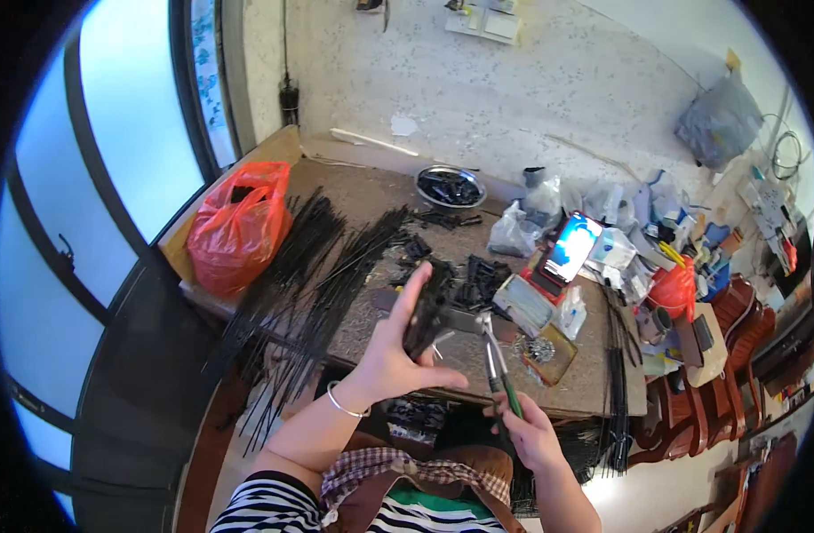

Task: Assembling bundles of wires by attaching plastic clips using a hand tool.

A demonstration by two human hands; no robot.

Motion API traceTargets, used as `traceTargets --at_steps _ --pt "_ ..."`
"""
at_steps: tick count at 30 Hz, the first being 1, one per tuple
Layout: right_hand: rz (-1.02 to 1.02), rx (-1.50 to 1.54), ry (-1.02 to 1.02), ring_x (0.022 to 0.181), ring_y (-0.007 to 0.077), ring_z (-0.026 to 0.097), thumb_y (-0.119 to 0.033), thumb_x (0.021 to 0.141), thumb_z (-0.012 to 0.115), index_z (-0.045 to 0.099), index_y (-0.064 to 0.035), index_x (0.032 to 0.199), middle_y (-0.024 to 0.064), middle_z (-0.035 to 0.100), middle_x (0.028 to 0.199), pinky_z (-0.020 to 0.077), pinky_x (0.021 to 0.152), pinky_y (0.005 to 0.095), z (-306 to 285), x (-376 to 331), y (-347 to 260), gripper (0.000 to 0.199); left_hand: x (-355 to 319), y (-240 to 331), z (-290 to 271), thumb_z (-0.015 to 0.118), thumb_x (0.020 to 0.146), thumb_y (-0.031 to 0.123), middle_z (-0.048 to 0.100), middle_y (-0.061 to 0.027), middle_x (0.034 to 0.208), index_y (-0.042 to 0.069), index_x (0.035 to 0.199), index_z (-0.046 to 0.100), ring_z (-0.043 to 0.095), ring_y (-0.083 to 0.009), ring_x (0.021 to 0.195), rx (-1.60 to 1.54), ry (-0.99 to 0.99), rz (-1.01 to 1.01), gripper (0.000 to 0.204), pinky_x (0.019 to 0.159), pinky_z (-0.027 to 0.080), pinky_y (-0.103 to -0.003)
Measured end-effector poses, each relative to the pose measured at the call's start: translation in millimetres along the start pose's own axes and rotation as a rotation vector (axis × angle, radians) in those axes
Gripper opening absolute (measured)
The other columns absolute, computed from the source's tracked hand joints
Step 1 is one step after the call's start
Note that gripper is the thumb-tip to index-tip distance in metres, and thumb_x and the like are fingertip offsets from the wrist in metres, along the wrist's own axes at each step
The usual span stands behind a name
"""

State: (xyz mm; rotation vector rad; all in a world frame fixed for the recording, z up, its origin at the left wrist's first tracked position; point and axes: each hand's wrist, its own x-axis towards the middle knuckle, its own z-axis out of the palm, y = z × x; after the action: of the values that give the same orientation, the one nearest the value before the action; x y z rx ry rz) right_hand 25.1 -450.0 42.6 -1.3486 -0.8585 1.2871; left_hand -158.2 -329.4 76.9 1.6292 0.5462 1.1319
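Note:
Over the front of the table, my left hand (394, 351) has its thumb and index finger stretched wide apart. A dark, blurred black shape (431, 306) lies against its palm side and hides the other fingers; whether it is gripped cannot be told. My right hand (530, 431) is closed round the handles of green-handled pliers (496, 355). The pliers' head points up, away from me, near a flat metal bar (467, 322) on the tabletop. Small black parts (482, 280) are heaped just beyond my hands.
Long thin black rods (323, 266) overhang the table's left front edge beside a red plastic bag (241, 226). A metal bowl (451, 202) of black parts stands at the back. Rightward are a lit phone (571, 249), a tray of small metal pieces (549, 355) and cluttered bags.

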Motion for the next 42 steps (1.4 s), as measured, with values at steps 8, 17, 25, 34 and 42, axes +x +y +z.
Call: traceTargets --at_steps 8,17,25,34,42 --pt "-1.196 -1.427 0.191 0.087 0.028 0.036 -0.021 0.044 0.061 0.051 -0.0104 0.058 0.0009 0.045 0.083 0.0242 0.071 0.0397 18 -32 -56 0.021 -12 11 -3 0.077 0.036 0.027 0.048 0.0037 0.066 0.006 0.116 0.025 0.035 -0.0002 0.047 -0.043 0.154 0.111 0.098 0.041 0.03 -0.013" --pt "-0.365 -0.259 -0.504 0.056 0.0257 0.051 -0.024 0.069 0.05 0.048 0.0014 0.061 0.0135 0.052 0.068 0.0409 0.048 0.03 19 -18 -48 0.026 -14 11 -24 0.077 0.036 0.021 0.048 0.0047 0.066 -0.002 0.105 0.036 0.038 0.0006 0.057 -0.265 -0.131 0.068 0.084 0.051 0.033 -0.014" --pt "-0.25 -0.696 -0.398 0.051 0.0186 0.051 -0.012 0.054 0.061 0.039 -0.0023 0.093 0.008 0.052 0.066 0.0411 0.045 0.0262 34 -4 -32 0.047 -4 17 -15 0.077 0.035 0.017 0.042 0.0052 0.059 -0.005 0.092 0.044 0.036 -0.0005 0.05 0.143 0.044 0.34 0.069 0.043 0.027 -0.014" --pt "0.265 0.172 -0.852 0.044 0.0126 0.049 -0.011 0.069 0.052 0.046 0.0029 0.082 0.0091 0.052 0.059 0.0382 0.041 0.022 39 -17 -5 0.02 -17 30 -27 0.076 0.04 0.015 0.048 0.0045 0.071 0.001 0.087 0.047 0.038 -0.0018 0.062 -0.267 -0.171 0.066 0.057 0.053 0.034 -0.015" --pt "-1.009 -1.352 0.1 0.048 0.0134 0.048 -0.01 0.061 0.057 0.041 0.0004 0.087 0.0108 0.05 0.065 0.0385 0.042 0.0235 54 -13 -37 0.032 -20 34 -40 0.079 0.029 0.019 0.041 0.0053 0.06 0.002 0.08 0.047 0.035 -0.0023 0.052 -0.048 0.03 0.093 0.062 0.045 0.028 -0.016"
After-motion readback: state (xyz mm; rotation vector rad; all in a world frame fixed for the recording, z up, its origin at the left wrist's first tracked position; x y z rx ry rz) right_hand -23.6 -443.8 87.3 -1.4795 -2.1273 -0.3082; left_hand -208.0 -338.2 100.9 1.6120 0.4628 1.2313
